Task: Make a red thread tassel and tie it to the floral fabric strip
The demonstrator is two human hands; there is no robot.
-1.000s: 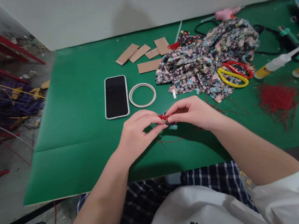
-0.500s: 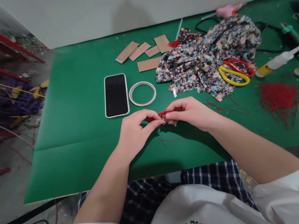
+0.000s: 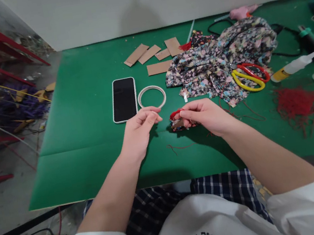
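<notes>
My right hand [image 3: 201, 116] grips a small floral fabric piece [image 3: 178, 125] with red thread at its top, just over the table. A brownish strip shows on the piece's near side; the rest lies behind my fingers. My left hand [image 3: 143, 125] is apart from it, thumb and fingertips pinched together. Whatever is between those fingertips, if anything, is too small to make out. Just beyond my left hand lies a white ring-shaped tape roll [image 3: 139, 98]. On the table below the hands is a loose red thread [image 3: 180, 147].
A phone [image 3: 124, 99] lies left of the tape roll. Cardboard strips [image 3: 159, 67] sit farther back. Floral cloth [image 3: 196, 64] is bunched on the right, with red-and-yellow-handled scissors [image 3: 248, 80] on it. Glue bottles [image 3: 287, 68] and a red thread tangle [image 3: 297, 102] are at far right.
My hands were together at the fabric piece. The left has drawn away to the left, leaving the piece in my right hand. The view has shifted slightly.
</notes>
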